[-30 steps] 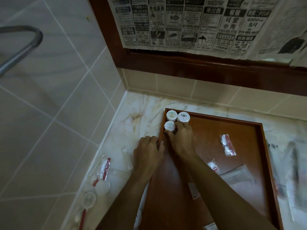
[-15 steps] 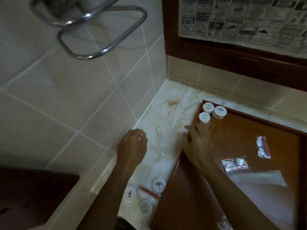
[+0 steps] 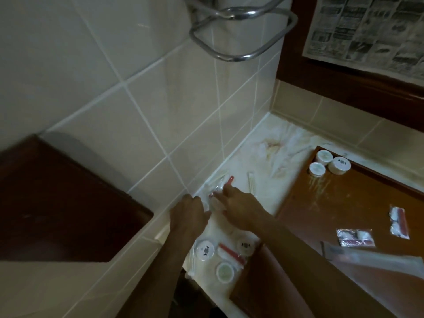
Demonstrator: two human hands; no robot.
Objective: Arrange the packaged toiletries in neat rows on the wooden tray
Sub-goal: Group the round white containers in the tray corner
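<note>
Both my hands are over the marble surface (image 3: 259, 154), left of the wooden tray (image 3: 358, 196), close to the tiled wall (image 3: 160, 111). My right hand (image 3: 238, 207) reaches across with fingers extended and fairly straight; the fingertips sit at a clear packet with a red item inside (image 3: 221, 188). Blur prevents telling whether they pinch it or only touch it. My left hand (image 3: 190, 215) lies just beside the same packet, fingers loosely curled at its near edge; I cannot tell if it has hold of the wrapper.

On the tray: three round white containers (image 3: 330, 165) clustered, touching, in the far left corner. Two small packets with red contents (image 3: 399, 222) lie apart toward the right side, and a long translucent sachet (image 3: 371, 258) lies nearer me.

Off the tray, on the surface: a slim wrapped stick (image 3: 251, 182) beyond my right hand; nearer me, under my forearms, three round lidded containers (image 3: 205, 250) and another red-item packet (image 3: 230, 252) between them.

A chrome rail (image 3: 241, 31) hangs on the wall above.
</note>
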